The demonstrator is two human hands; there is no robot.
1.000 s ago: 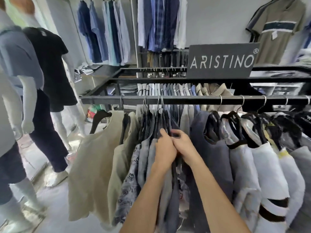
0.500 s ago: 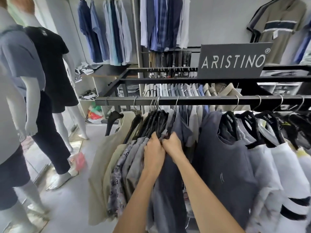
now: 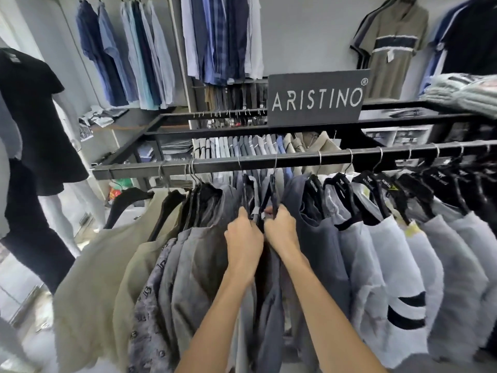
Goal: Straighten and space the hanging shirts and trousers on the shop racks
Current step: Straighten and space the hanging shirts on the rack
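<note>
Shirts in hand: two dark ones at mid-rail, the grey shirt (image 3: 251,189) and, just beside it, the one on the black hanger (image 3: 272,195). Each hangs from its own hook, apart from the packed bunch (image 3: 207,208) on the left.
What's changed: a second ago these two were jammed into that bunch with their hooks crowded together. Now bare rail (image 3: 215,166) shows between them and the bunch.
Left hand (image 3: 243,238): fingers curled into the grey shirt's shoulder, holding it.
Right hand (image 3: 282,231): fingers wrapped round the black hanger's arm. The hands were pressed together a moment back, and now there's a sliver of gap between them.
Meaning for the task: spacing is under way at this spot. I'd judge the bunch on the left comes next, since its hangers are touching.
Right of the hands: the navy shirt (image 3: 317,238) and pale sweatshirts (image 3: 390,265) hang at even gaps and look settled.
Left end: the beige vest (image 3: 102,265) hangs on its own.
Beyond: the ARISTINO sign (image 3: 317,98) stands on top of the rack, and a mannequin in black (image 3: 32,117) stands off to the left.
</note>
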